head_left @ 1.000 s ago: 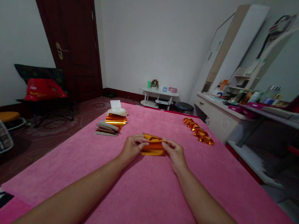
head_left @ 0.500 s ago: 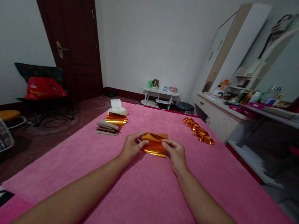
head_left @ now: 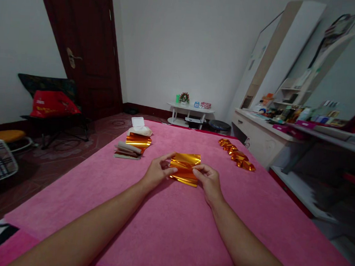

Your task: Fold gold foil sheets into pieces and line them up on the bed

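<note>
A shiny gold foil sheet (head_left: 184, 170) with crosswise creases is held just above the pink cloth (head_left: 165, 225). My left hand (head_left: 159, 171) pinches its left edge between thumb and fingers. On the right edge, the thumb and index finger of my right hand (head_left: 208, 179) are closed on the foil. Several folded gold foil pieces (head_left: 237, 154) lie in a row at the right. Left of my hands are a stack of gold foil sheets (head_left: 138, 142) and a small pile of greyish folded sheets (head_left: 128, 150).
A whitish packet with a raised white lid (head_left: 138, 123) stands behind the foil stack. Beyond the cloth is a low white table (head_left: 179, 107). A dressing table (head_left: 262, 131) with bottles runs along the right. A chair with a red bag (head_left: 53, 105) is at the left.
The foil's far edge, which was folded over and raised at the left, now lies opened out flatter. Both hands keep their hold and have barely moved.
</note>
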The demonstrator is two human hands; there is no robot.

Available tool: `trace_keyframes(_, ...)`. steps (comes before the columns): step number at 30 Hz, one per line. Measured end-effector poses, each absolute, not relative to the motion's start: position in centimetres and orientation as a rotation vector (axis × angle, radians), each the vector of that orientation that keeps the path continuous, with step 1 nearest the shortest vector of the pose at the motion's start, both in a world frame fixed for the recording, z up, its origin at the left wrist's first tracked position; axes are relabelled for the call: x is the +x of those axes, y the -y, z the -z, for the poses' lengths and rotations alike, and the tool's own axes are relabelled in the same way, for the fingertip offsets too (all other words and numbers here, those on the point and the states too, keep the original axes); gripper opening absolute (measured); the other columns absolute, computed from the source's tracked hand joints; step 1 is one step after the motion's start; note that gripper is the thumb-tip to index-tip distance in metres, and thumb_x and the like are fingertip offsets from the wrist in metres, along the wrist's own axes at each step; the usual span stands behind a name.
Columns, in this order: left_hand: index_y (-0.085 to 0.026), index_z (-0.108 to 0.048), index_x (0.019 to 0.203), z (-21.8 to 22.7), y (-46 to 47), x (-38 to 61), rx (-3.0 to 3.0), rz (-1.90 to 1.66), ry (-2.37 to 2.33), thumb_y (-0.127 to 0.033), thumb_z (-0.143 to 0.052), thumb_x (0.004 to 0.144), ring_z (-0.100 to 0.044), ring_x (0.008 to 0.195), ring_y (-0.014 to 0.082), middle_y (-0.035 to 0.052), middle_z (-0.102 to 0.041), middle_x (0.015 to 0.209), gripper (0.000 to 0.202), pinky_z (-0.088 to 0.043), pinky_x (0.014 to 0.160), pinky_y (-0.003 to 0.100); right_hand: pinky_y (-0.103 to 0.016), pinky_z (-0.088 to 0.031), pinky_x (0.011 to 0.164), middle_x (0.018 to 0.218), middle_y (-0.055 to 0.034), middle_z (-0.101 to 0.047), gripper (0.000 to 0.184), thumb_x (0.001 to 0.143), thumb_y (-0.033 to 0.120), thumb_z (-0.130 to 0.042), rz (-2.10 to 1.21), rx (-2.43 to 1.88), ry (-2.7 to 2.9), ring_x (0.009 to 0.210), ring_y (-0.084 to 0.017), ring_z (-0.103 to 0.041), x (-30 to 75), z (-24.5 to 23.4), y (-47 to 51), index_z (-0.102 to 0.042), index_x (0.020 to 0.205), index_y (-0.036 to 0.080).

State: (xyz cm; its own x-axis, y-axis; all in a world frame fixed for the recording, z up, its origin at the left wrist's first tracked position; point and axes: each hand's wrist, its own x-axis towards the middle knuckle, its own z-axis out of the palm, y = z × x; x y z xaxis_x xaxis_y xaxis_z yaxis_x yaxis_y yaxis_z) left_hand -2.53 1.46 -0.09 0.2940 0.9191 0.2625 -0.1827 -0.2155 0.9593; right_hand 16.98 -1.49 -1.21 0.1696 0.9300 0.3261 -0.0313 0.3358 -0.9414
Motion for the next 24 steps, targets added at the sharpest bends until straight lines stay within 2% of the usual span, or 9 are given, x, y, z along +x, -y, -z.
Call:
trace_keyframes(4,-0.009,-0.06,0.118,0.28,-1.55,-2.58,1.341,-1.234,-0.724,-0.023,-0.079,0.06,-0.058,0.055,0.0111,0.0081,-0.07,0.082,0.063,-0.046,0.05,0.021,-0.026,-0.042,0.063,0.071,0.0005,-0.064,0.014,0.067,0.031,-0.073,-0.882,-0.991,1.182,0.065,-0.014,-0.055,16.92,1.17,1.56,-0.07,0.074,0.02)
trace_keyframes(8,-0.009,-0.066,0.108,0.5,-1.75,-2.61,1.314,-1.266,-0.752,-0.025,-0.08,0.059,-0.055,0.048,0.0092,0.0065,-0.069,0.076,0.053,-0.045,0.047,0.022,-0.027,-0.043,0.064,0.072,-0.0001,-0.065,0.014,0.067,0.03,-0.073,-0.874,-0.993,1.175,0.066,-0.014,-0.056,16.83,1.13,1.62,-0.071,0.076,0.02)
trace_keyframes(12,-0.009,-0.068,0.104,0.65,-1.86,-2.57,1.319,-1.302,-0.776,-0.026,-0.079,0.06,-0.053,0.045,0.0087,0.0046,-0.068,0.069,0.048,-0.044,0.045,0.022,-0.027,-0.045,0.067,0.074,-0.0005,-0.067,0.014,0.064,0.029,-0.075,-0.833,-1.011,1.141,0.068,-0.014,-0.058,16.56,0.82,1.75,-0.071,0.075,0.019)
trace_keyframes(21,-0.01,-0.069,0.096,0.67,-1.8,-2.36,1.288,-1.319,-0.777,-0.025,-0.079,0.06,-0.05,0.04,0.0072,0.0022,-0.066,0.06,0.04,-0.04,0.043,0.02,-0.027,-0.049,0.062,0.068,-0.0002,-0.067,0.021,0.058,0.029,-0.078,-0.829,-0.998,1.022,0.063,-0.016,-0.061,16.22,0.71,1.75,-0.065,0.07,0.018)
trace_keyframes(24,-0.01,-0.07,0.092,0.73,-1.85,-2.18,1.29,-1.335,-0.789,-0.027,-0.078,0.06,-0.055,0.046,0.0096,0.0045,-0.069,0.066,0.036,-0.042,0.046,0.021,-0.027,-0.049,0.061,0.067,0.0003,-0.069,0.022,0.058,0.029,-0.079,-0.874,-0.988,0.97,0.062,-0.016,-0.063,16.13,0.6,1.89,-0.064,0.071,0.018)
